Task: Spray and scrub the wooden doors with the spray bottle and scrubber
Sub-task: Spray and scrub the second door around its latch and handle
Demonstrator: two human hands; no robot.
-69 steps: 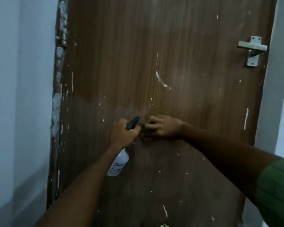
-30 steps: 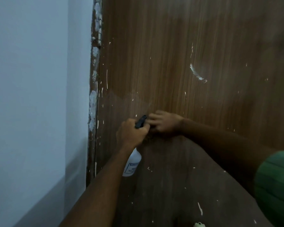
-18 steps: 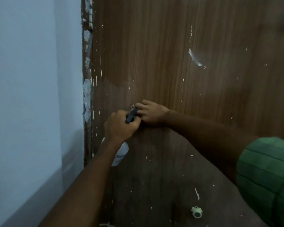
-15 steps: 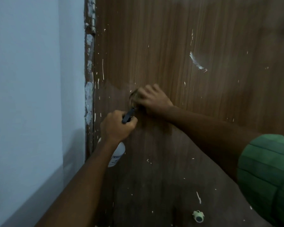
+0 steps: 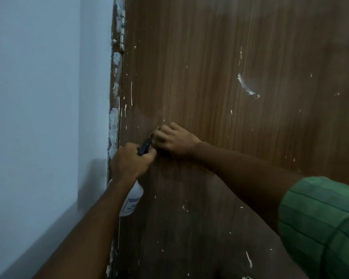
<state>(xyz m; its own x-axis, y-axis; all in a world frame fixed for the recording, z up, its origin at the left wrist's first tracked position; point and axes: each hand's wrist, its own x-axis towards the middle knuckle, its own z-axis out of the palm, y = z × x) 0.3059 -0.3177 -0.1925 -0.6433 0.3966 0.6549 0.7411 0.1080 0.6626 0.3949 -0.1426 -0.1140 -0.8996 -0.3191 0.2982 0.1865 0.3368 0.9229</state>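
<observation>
A brown wooden door [image 5: 220, 77] speckled with white paint fills the view; its lower half looks darker. My left hand [image 5: 129, 162] grips a white spray bottle [image 5: 132, 200] by the neck, its black nozzle [image 5: 144, 147] pointing up at the door. My right hand [image 5: 175, 138] presses against the door just right of the nozzle, fingers curled over a scrubber that is almost wholly hidden beneath them.
A pale blue wall [image 5: 44, 117] stands to the left. The door frame edge [image 5: 114, 121] between wall and door carries patches of flaking white paint. A white smear [image 5: 247, 87] marks the door above my right hand.
My right hand moved up the door and came back down beside the nozzle. The view drifted, and the small object at the door's foot slid nearly out of sight.
</observation>
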